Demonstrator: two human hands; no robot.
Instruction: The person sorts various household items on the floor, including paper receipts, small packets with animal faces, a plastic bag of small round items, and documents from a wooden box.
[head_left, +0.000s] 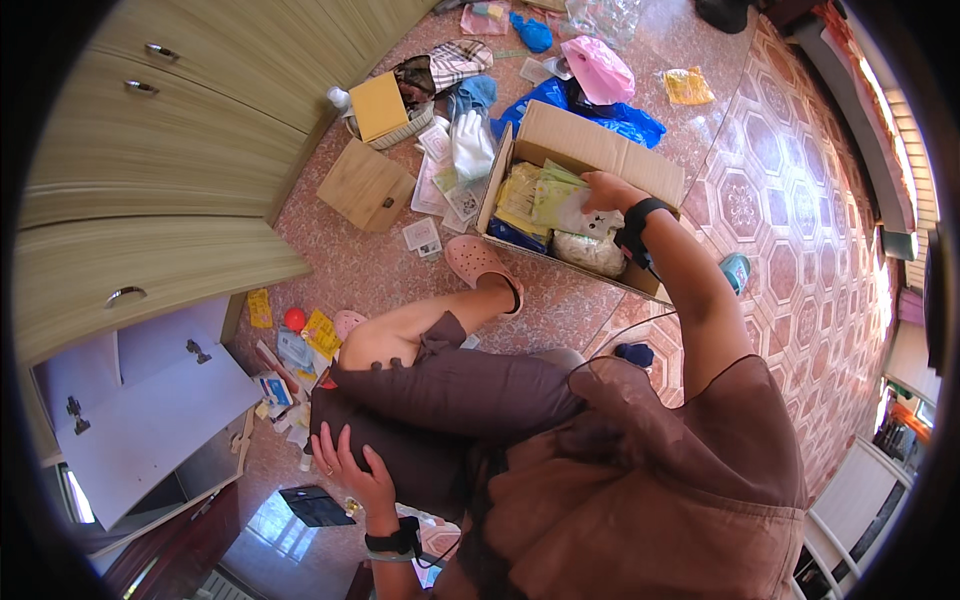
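Note:
An open cardboard box (600, 142) stands on the floor before me. Inside its right part, my right hand (609, 192) grips the edge of a soft green-and-white packet (559, 206) printed with a small animal face. Yellow packets (517, 196) lie beside it in the box, above a dark blue packet (517, 234). A clear plastic-wrapped bundle (589, 253) fills the near middle of the box. My left hand (356, 465) rests on my dark trouser leg (420, 465) with its fingers apart, holding nothing.
Left of the box lie a wooden box (366, 185), white gloves (472, 146) and a basket (405, 131). Behind it are a blue plastic bag (637, 127) and a pink bag (598, 69). An open cabinet door (157, 427) juts out at left, near scattered small packages (292, 349).

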